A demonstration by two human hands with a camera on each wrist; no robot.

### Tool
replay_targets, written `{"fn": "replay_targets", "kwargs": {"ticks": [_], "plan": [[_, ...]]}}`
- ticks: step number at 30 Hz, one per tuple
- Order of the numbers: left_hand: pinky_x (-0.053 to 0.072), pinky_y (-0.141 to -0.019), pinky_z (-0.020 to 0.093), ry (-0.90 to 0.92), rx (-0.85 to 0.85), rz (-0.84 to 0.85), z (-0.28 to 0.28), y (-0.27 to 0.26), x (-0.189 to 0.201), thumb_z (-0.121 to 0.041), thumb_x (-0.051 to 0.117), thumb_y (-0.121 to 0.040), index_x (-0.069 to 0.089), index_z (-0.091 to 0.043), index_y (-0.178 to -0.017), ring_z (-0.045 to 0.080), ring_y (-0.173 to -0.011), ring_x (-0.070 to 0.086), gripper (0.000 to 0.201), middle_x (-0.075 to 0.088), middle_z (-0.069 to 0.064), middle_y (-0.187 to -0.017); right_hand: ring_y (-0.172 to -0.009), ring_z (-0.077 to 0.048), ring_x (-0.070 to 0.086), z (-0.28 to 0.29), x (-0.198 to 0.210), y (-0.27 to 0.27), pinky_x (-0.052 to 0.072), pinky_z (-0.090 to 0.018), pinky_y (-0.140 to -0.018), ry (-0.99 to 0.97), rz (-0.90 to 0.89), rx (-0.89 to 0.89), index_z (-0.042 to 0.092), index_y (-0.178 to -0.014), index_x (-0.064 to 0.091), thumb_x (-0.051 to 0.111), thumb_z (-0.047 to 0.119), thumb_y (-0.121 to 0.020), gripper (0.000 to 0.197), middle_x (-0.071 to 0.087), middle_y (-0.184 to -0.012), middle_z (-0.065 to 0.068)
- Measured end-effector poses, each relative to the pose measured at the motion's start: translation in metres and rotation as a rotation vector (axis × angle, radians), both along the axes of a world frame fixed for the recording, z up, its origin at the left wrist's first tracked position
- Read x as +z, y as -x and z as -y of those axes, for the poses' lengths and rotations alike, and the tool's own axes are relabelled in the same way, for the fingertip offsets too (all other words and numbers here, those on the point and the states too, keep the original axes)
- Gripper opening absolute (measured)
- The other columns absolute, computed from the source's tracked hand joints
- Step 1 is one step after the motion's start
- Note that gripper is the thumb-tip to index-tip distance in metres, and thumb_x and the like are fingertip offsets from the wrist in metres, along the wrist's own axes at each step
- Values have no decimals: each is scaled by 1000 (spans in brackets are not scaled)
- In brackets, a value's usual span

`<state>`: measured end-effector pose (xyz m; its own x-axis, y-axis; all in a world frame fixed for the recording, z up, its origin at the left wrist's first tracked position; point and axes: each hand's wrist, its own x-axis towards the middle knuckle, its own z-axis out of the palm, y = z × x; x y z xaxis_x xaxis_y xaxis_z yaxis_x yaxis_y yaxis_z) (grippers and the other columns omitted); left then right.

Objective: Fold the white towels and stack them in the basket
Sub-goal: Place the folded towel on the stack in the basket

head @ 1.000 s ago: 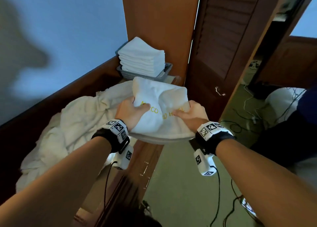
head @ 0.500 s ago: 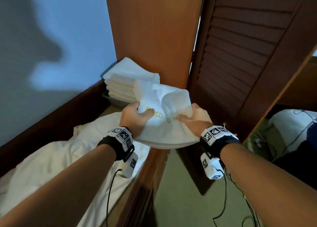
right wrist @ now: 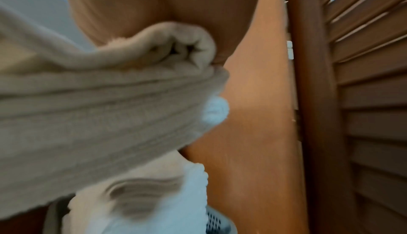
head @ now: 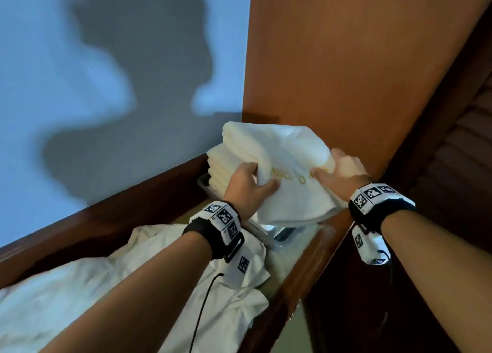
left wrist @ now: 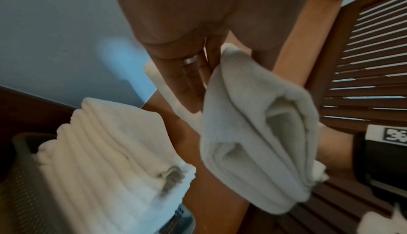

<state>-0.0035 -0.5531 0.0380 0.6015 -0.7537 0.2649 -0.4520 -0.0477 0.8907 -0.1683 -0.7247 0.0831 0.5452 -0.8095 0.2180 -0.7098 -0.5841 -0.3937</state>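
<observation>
Taking the basket point(head: 205, 186) as the landmark: to its left, along the wooden surface, lies a heap of loose white cloth point(head: 80, 280), crumpled and reaching the lower left edge of the head view. In the basket itself sits a stack of folded white towels point(head: 221, 166), its layered edges showing; in the left wrist view the same stack point(left wrist: 105, 150) stands above the basket's perforated grey wall point(left wrist: 24, 176).

Over the stack and the basket's near rim, both hands carry a folded white towel point(head: 287, 182) with yellow lettering across its top. The left hand point(head: 246, 185) grips the towel's left edge, thumb on top and fingers point(left wrist: 187, 84) running underneath, one of them wearing a ring point(left wrist: 190, 60). The right hand point(head: 342, 175) holds the right edge, thumb laid on the cloth and the other fingers curled under it, where the right wrist view shows bunched folds point(right wrist: 110, 98) against the palm. Whether the towel touches the stack cannot be told.

Right of the basket rises an orange-brown wooden panel point(head: 346, 73), and further right a dark louvered door point(left wrist: 374, 55).
</observation>
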Motion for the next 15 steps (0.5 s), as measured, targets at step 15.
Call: {"fn": "replay_targets", "kwargs": {"ticks": [15], "plan": [[59, -82, 57, -36, 295, -428, 155, -69, -58, -44, 76, -81, 56, -16, -119, 26, -106, 68, 51, 66, 2, -119, -91, -31, 63, 209, -47, -172, 52, -40, -79, -84, 57, 343, 17, -111, 57, 71, 37, -86, 35, 67, -105, -7]]}}
